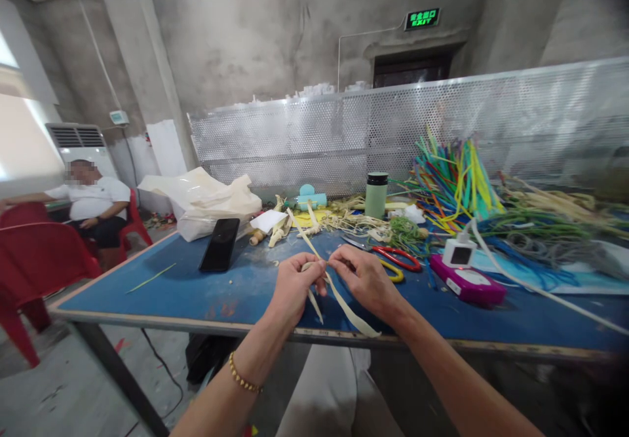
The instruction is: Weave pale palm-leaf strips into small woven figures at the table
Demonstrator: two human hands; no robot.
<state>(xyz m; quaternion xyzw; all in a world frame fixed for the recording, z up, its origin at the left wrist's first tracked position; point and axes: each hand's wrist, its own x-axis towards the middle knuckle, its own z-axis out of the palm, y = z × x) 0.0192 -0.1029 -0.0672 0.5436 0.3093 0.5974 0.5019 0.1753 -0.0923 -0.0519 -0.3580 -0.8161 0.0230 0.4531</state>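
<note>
Over the front edge of the blue table, my left hand (301,283) is closed on pale, flat strips that look like dried plant leaf or husk. One long pale strip (350,310) runs up through the fingers and hangs down in a widening tail toward the table edge. A shorter pale end (315,307) droops below the left hand. Close beside it, my right hand (361,274) pinches at the strips, thumb and forefinger pressed together near the left fingertips. Exactly what sits inside the right pinch is hidden.
Red-handled scissors (400,258) lie right of my hands, by a purple power strip (466,281) with a white charger and cable. A black phone (219,245) leans at left. Behind stand a green bottle (376,198), plant scraps and colourful strips (459,178). A person sits at far left.
</note>
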